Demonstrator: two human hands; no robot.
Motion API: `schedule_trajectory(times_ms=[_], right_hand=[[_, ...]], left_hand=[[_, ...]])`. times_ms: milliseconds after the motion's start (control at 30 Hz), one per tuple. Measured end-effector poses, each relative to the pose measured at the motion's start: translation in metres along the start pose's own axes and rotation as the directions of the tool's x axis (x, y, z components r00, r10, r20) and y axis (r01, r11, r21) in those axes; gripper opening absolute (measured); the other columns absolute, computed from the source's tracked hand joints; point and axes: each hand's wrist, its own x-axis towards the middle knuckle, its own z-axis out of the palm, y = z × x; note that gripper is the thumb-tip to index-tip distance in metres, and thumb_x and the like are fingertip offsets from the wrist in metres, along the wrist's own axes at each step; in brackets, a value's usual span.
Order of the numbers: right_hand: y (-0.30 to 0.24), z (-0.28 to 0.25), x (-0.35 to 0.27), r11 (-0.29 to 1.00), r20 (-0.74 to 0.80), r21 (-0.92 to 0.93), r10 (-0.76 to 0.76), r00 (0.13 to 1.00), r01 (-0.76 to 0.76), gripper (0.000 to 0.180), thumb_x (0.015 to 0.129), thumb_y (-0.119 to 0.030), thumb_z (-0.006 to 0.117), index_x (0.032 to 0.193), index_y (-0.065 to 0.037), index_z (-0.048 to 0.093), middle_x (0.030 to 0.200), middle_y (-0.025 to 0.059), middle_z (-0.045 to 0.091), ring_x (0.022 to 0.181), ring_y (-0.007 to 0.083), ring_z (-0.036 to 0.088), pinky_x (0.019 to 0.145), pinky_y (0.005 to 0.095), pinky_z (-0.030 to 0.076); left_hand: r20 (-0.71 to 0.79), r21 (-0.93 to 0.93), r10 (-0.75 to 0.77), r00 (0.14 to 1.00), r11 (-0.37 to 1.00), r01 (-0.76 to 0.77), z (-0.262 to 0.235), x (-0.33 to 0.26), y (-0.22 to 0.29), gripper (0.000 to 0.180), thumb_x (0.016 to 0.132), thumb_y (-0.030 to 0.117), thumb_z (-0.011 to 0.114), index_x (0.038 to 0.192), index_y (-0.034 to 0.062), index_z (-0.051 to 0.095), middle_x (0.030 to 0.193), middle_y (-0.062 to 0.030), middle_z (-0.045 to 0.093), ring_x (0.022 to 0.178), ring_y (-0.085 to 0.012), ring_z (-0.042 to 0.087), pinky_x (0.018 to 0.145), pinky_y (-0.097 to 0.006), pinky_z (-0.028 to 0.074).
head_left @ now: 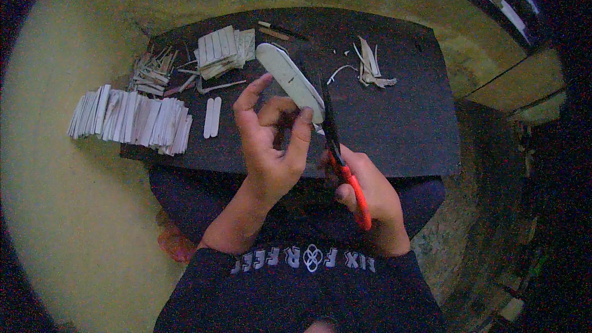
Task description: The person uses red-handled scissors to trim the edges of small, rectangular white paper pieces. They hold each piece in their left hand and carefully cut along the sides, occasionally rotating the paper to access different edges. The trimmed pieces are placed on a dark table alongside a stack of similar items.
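Note:
Above the dark table, my left hand (271, 145) is closed on a long, pale, round-ended strip (290, 80), pinching its lower end between thumb and fingers. The strip has a short dark mark near its middle and a thin edge of material along its right side. My right hand (376, 191) grips scissors (353, 191) with red-orange handles and dark blades. Their blades point up and away from me, running beside the strip's right edge, close to its lower end. Whether the blades touch the strip, I cannot tell. Some fingers of the right hand are hidden.
On the dark table (394, 129) lie two flat craft sticks (211, 117), a long row of packed sticks (132, 117), stacked stick panels (222, 52) and thin offcuts (153, 69). A pen (282, 29) lies at the back, curled peelings (369, 68) at the right.

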Motion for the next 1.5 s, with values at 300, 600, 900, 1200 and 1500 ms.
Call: schedule_trajectory(times_ms=[300, 600, 900, 1200, 1500], right_hand=[[0.007, -0.002, -0.002, 0.994, 0.007, -0.111, 0.022, 1.000, -0.021, 0.070, 0.059, -0.041, 0.064, 0.106, 0.005, 0.042, 0.078, 0.0218, 0.053, 0.075, 0.0358, 0.053, 0.064, 0.0390, 0.041], [-0.007, -0.002, -0.001, 0.997, 0.024, -0.018, 0.071, 0.997, -0.071, 0.055, 0.058, -0.037, 0.065, 0.090, 0.004, 0.047, 0.064, 0.0163, 0.049, 0.061, 0.0309, 0.051, 0.056, 0.0374, 0.039], [-0.003, 0.000, 0.000, 0.999, 0.012, -0.043, 0.010, 1.000, -0.010, 0.046, 0.059, -0.034, 0.066, 0.079, 0.002, 0.046, 0.058, 0.0142, 0.046, 0.054, 0.0271, 0.048, 0.051, 0.0368, 0.037], [-0.009, -0.002, 0.000, 0.999, 0.035, -0.002, 0.052, 0.998, -0.051, 0.041, 0.060, -0.032, 0.066, 0.073, 0.001, 0.046, 0.056, 0.0115, 0.046, 0.053, 0.0197, 0.044, 0.051, 0.0347, 0.036], [-0.009, -0.003, 0.001, 0.998, 0.044, -0.017, 0.059, 0.997, -0.058, 0.047, 0.061, -0.040, 0.067, 0.072, 0.000, 0.046, 0.057, 0.0102, 0.046, 0.054, 0.0179, 0.043, 0.051, 0.0344, 0.037]], left_hand=[[0.043, 0.015, -0.023, 0.999, 1.000, 0.022, -0.004, 0.003, 0.003, 0.053, 0.076, -0.004, 0.052, 0.119, 0.0012, 0.021, 0.077, -0.0067, 0.053, 0.067, -0.0093, 0.052, 0.059, -0.019, 0.041], [0.119, 0.064, -0.026, 0.993, 0.998, 0.018, -0.012, 0.009, 0.002, 0.051, 0.077, -0.003, 0.051, 0.118, 0.0005, 0.022, 0.075, -0.0059, 0.053, 0.066, -0.0089, 0.052, 0.059, -0.019, 0.041], [0.143, 0.045, -0.039, 0.989, 0.998, 0.033, -0.016, 0.011, 0.003, 0.052, 0.077, -0.003, 0.051, 0.119, -0.0001, 0.022, 0.076, -0.0059, 0.054, 0.069, -0.0098, 0.053, 0.063, -0.020, 0.042], [0.141, 0.047, -0.070, 0.987, 0.997, 0.064, -0.016, 0.010, 0.002, 0.051, 0.077, -0.003, 0.051, 0.119, 0.0005, 0.022, 0.075, -0.0058, 0.054, 0.069, -0.0090, 0.053, 0.062, -0.019, 0.041], [0.136, -0.003, -0.095, 0.986, 0.995, 0.096, -0.015, 0.010, 0.003, 0.052, 0.077, -0.003, 0.050, 0.119, 0.0007, 0.020, 0.075, -0.0066, 0.054, 0.069, -0.0091, 0.052, 0.061, -0.019, 0.040]])
